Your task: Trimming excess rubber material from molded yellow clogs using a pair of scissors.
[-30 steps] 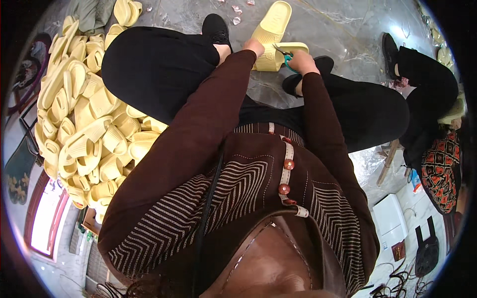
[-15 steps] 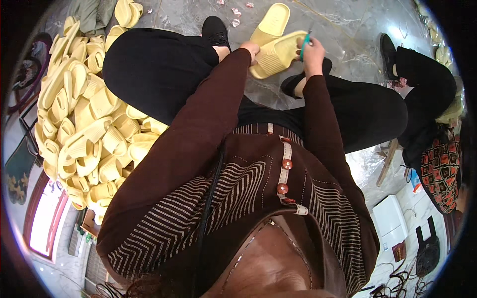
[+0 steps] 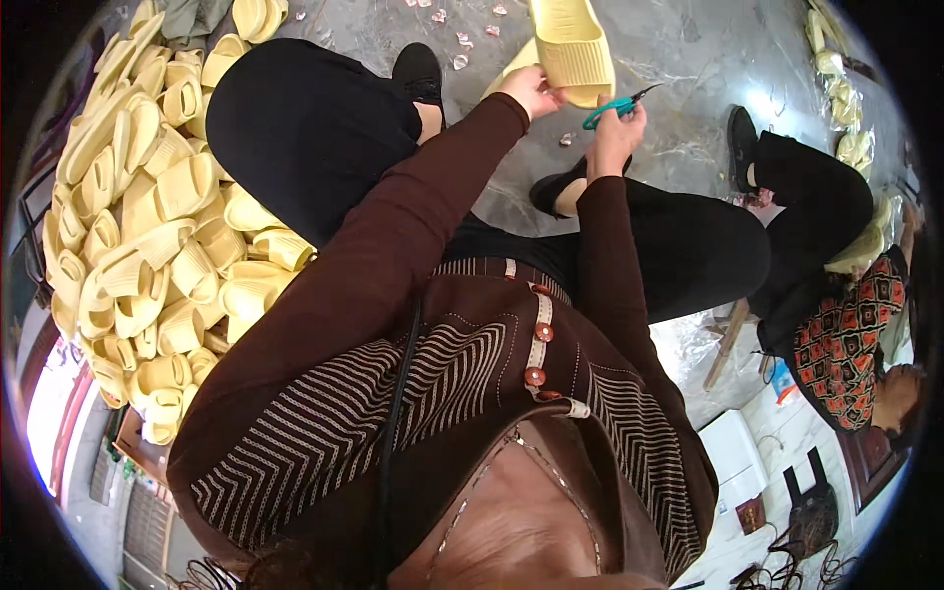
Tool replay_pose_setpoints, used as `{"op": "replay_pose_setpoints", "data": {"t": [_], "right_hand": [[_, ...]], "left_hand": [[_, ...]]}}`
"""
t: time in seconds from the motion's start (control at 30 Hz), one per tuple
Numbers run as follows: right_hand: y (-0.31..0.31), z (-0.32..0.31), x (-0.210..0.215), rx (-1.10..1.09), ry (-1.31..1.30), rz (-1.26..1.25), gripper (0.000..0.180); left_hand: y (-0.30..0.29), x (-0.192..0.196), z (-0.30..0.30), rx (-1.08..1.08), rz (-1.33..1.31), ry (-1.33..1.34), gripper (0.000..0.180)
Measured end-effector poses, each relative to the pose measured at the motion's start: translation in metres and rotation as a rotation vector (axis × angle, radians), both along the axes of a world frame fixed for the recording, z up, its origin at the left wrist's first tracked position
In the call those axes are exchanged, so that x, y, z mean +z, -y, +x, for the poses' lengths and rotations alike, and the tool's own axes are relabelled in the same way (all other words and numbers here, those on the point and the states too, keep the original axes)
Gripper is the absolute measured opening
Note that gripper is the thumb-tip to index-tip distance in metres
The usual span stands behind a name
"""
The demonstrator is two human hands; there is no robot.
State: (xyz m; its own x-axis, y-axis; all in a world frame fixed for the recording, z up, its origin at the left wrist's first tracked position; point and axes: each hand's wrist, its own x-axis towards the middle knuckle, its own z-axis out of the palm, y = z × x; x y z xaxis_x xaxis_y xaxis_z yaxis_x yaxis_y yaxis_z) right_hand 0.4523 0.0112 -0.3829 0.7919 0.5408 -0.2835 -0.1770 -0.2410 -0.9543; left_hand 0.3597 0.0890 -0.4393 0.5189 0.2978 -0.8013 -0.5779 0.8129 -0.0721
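A yellow slipper (image 3: 575, 65) with a ribbed strap is lying above the grey floor (image 3: 688, 118), in front of the person, between the two feet. It is overlapping a second slipper (image 3: 513, 65), which is showing at its left. The left hand (image 3: 532, 93) is pinching the upper slipper at the left side of its strap, its fingers closing on that edge. The right hand (image 3: 617, 136) is wrapping its fingers around the teal handles of small scissors (image 3: 612, 110); their dark tip is pointing up and right, away from the slipper. Small pale scraps (image 3: 463, 39) are lying on the floor farther left. Beyond the left knee, a heap of yellow slippers (image 3: 162, 211) is spreading. At the right, a co-worker's black-clad leg (image 3: 811, 206) is reaching across the floor.
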Motion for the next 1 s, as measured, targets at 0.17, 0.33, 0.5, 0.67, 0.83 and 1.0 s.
{"op": "replay_pose_setpoints", "data": {"t": [0.17, 0.33, 0.5, 0.67, 0.83, 1.0], "right_hand": [[-0.013, 0.015, -0.004, -0.139, 0.044, -0.089, 0.042], [-0.026, 0.067, 0.004, -0.057, 0.457, 0.053, 0.032], [-0.053, 0.085, 0.068, 0.230, 1.012, -0.373, 0.032], [-0.063, 0.101, 0.067, 0.499, 1.004, -0.408, 0.033], [-0.064, 0.104, 0.044, 0.627, 1.008, -0.487, 0.035], [-0.060, 0.137, 0.047, 0.684, 0.819, -0.435, 0.040]], "left_hand": [[0.016, -0.010, 0.008, -0.240, 0.137, -0.125, 0.019], [0.064, -0.036, -0.021, -1.079, 0.457, -0.506, 0.028], [0.058, -0.071, -0.054, -0.561, 0.128, -0.613, 0.032], [0.055, -0.072, -0.050, -0.476, 0.066, -0.533, 0.032], [0.041, -0.065, -0.042, -0.177, 0.221, -0.603, 0.027], [-0.008, -0.060, -0.038, 0.021, 0.651, -0.977, 0.025]]}}
